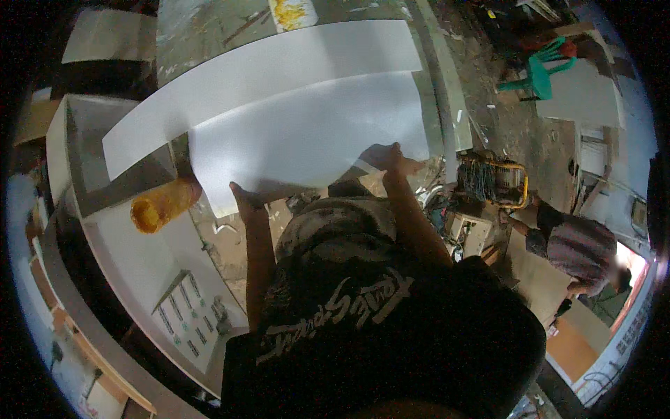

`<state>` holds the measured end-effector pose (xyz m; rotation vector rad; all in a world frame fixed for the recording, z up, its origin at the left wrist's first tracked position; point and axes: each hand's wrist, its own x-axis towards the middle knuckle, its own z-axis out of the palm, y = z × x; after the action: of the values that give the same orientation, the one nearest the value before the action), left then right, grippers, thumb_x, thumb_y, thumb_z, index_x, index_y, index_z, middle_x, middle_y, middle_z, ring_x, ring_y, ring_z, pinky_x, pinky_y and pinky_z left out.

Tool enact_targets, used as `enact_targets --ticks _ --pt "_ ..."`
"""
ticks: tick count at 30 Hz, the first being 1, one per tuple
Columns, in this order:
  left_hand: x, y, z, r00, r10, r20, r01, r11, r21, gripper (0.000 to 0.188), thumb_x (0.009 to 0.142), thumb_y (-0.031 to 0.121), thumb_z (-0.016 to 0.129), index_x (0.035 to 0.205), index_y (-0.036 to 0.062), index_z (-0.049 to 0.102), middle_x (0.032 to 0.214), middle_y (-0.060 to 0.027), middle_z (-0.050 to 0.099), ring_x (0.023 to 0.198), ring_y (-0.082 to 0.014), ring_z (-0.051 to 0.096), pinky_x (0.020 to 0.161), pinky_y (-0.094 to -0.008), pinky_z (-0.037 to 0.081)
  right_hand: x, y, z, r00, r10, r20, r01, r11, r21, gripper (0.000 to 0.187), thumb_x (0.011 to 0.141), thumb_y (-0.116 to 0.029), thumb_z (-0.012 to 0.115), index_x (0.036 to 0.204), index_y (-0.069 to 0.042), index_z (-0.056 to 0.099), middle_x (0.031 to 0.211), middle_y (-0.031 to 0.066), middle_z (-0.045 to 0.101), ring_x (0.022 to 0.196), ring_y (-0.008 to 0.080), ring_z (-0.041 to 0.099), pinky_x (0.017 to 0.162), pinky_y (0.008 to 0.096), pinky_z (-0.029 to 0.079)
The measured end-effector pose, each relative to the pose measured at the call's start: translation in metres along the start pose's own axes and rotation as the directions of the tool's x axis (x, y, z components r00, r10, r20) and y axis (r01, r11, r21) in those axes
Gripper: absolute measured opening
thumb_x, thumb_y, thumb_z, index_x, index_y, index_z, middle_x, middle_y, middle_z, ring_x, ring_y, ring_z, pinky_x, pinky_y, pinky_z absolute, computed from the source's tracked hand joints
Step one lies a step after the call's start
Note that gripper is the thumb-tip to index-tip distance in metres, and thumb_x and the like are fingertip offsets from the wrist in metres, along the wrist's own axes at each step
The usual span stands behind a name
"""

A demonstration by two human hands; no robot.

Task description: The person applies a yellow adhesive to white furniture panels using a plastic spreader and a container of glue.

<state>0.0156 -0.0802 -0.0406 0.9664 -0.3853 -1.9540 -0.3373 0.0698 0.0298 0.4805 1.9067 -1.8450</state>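
Observation:
A broad white sheet-like panel (307, 133) lies before me, its near edge toward my body. My left hand (246, 201) grips the near left edge, thumb on top and fingers hidden underneath. At the near right edge my right hand (396, 160) also holds the panel, with its thumb and part of the fingers showing and a shadow beside it. Just beyond, a longer white strip panel (279, 73) lies along the far edge of the first one. Both rest over a worn greenish work table (202, 35).
A yellow-brown cylinder (164, 206) is left of the panel, by a pale open cabinet box (105, 244). A yellow-stained white container (293, 14) stands at the far side. Rightward are a yellow-framed machine (506, 183), a green plastic chair (541, 73) and another person (579, 244) bending over boards.

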Motion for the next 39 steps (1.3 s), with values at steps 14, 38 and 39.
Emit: enact_targets --ticks 14,38,39 --pt "-0.025 0.03 0.053 0.679 0.285 -0.676 -0.153 0.956 0.25 0.039 0.092 0.02 0.064 0.119 -0.005 0.055 0.116 -0.0162 0.06 0.1 -0.0302 0.061 0.09 -0.0442 0.052 0.013 0.001 0.009 0.865 -0.457 0.206 0.361 0.283 -0.889 0.108 0.087 -0.062 0.056 0.151 0.005 0.0 0.153 0.0377 -0.007 0.143 0.0521 -0.001 0.113 0.0635 0.011" --pt "-0.048 0.094 0.064 0.522 0.427 -0.738 -0.31 0.901 0.303 0.072 0.084 0.011 0.073 0.141 0.0014 0.03 0.138 -0.0143 0.044 0.116 -0.0236 0.046 0.101 -0.0398 0.038 -0.06 -0.02 0.305 -0.049 -0.595 0.802 0.999 -0.046 0.027 0.075 0.078 -0.024 0.071 0.137 0.005 0.037 0.145 0.0345 0.026 0.134 0.0512 0.026 0.11 0.0585 0.024" --pt "-0.047 0.103 0.065 0.439 0.511 -0.739 -0.295 0.859 0.419 0.077 0.082 0.01 0.075 0.142 0.0004 0.028 0.142 -0.0155 0.04 0.123 -0.0256 0.043 0.106 -0.0411 0.035 -0.04 -0.03 0.33 -0.065 -0.688 0.723 0.994 -0.105 -0.01 0.074 0.077 -0.026 0.072 0.135 0.007 0.038 0.143 0.035 0.027 0.133 0.0511 0.028 0.109 0.0578 0.026"
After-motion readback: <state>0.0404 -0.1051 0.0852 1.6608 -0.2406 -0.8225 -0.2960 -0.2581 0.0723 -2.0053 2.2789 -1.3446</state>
